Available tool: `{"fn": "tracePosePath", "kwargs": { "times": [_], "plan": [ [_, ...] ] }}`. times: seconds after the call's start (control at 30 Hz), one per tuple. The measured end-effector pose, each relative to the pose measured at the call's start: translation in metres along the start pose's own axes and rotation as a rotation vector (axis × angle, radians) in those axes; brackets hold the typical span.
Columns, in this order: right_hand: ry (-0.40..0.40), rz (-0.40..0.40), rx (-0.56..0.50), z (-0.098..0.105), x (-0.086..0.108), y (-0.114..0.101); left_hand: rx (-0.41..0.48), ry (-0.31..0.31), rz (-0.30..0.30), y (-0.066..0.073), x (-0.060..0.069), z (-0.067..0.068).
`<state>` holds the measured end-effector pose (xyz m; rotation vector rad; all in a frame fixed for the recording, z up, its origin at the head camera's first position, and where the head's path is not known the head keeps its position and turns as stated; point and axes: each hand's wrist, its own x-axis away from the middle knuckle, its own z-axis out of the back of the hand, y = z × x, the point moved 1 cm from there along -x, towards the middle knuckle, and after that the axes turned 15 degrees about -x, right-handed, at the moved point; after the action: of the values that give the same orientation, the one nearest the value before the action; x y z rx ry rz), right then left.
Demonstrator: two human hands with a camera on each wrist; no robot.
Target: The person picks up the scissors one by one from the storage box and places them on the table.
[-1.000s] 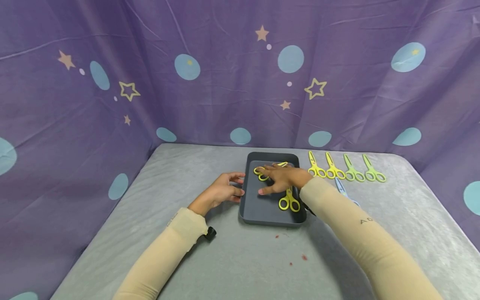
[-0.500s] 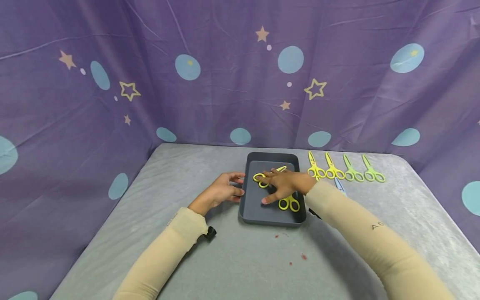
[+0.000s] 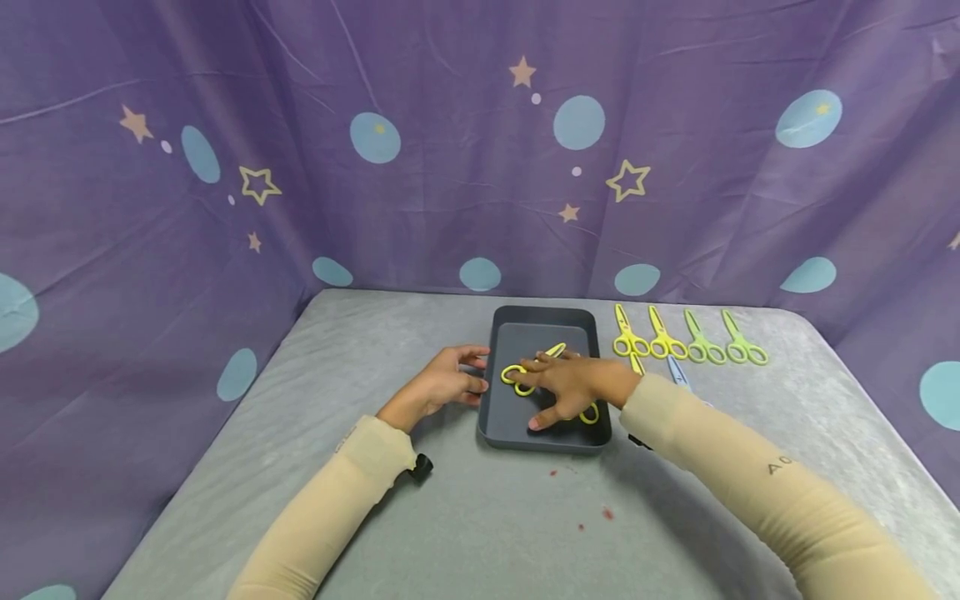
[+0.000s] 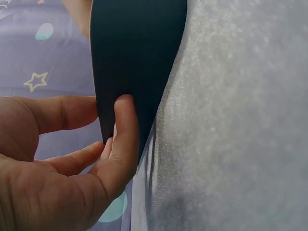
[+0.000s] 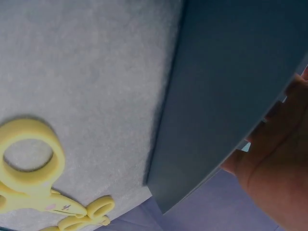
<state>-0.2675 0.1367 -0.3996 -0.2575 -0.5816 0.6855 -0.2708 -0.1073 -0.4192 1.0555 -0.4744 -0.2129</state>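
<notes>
A dark grey tray [image 3: 498,417] lies on the table in the head view. My left hand [image 3: 442,379] touches its left wall with fingers fairly straight; the left wrist view shows the fingertips against that tray wall [image 4: 139,53]. Inside the tray, my right hand [image 3: 566,387] is spread palm down, its fingertips on a pair of yellow scissors [image 3: 517,379]. These scissors lie aslant, blade tip to the upper right. A second yellow pair [image 3: 590,413] in the tray is mostly covered by the right hand. In the right wrist view the tray wall hides the right fingertips.
Right of the tray stand in a row two yellow scissors [image 3: 666,342] and two green scissors [image 3: 742,346]. Nearer, blue scissors [image 3: 678,372] and another yellow blade [image 3: 636,364] are partly hidden by the right forearm. A purple curtain [image 3: 435,217] hangs behind the table.
The right hand has slid toward the near side of the tray, and the yellow scissors under its fingertips have shifted nearer and slightly left. The left hand and tray stay put.
</notes>
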Motion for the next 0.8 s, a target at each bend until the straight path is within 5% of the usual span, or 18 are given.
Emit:
{"fn": "tracePosePath", "kwargs": {
  "times": [0.27, 0.6, 0.8],
  "plan": [
    [0.036, 0.050, -0.033, -0.003, 0.001, 0.001, 0.004, 0.006, 0.004, -0.003, 0.001, 0.000],
    [0.207, 0.057, -0.054, 0.002, 0.015, 0.009, 0.007, 0.014, 0.005, -0.003, -0.001, -0.002],
    [0.263, 0.129, -0.005, 0.011, 0.027, 0.014, 0.013, 0.010, -0.004, -0.001, -0.001, -0.001]
  ]
}}
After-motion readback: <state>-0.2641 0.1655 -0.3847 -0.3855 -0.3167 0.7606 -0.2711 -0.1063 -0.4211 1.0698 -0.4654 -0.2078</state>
